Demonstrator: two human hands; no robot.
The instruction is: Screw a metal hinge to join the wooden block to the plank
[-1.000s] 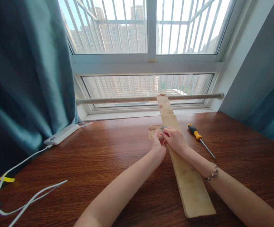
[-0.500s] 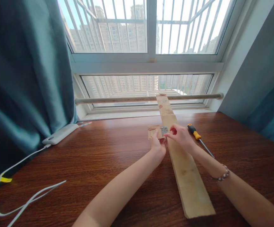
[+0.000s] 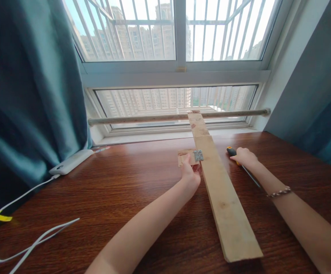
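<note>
My left hand (image 3: pixel 191 173) grips a small wooden block (image 3: pixel 183 153), thumb on top and fingers curled underneath. The block sits against the left edge of a long wooden board (image 3: pixel 222 190). A metal hinge (image 3: pixel 199 155) bridges the block and the board, with what look like screws in it. At the right, my right hand (image 3: pixel 245 158) is closed over the screwdriver (image 3: pixel 231 151), which has a black and yellow handle. Its shaft points down to the right along the tabletop. The right fingertips are partly hidden behind the hand.
The brown wooden table (image 3: pixel 142 167) borders a barred window. The board's far end reaches a horizontal rail (image 3: pixel 142 119). At the left lie a white power bank (image 3: pixel 71 161) and a white cable (image 3: pixel 48 234). A blue curtain (image 3: pixel 34 95) hangs beside them.
My right hand has left the hinge and moved right to the screwdriver, closing on its handle. My left hand stays on the wooden block.
</note>
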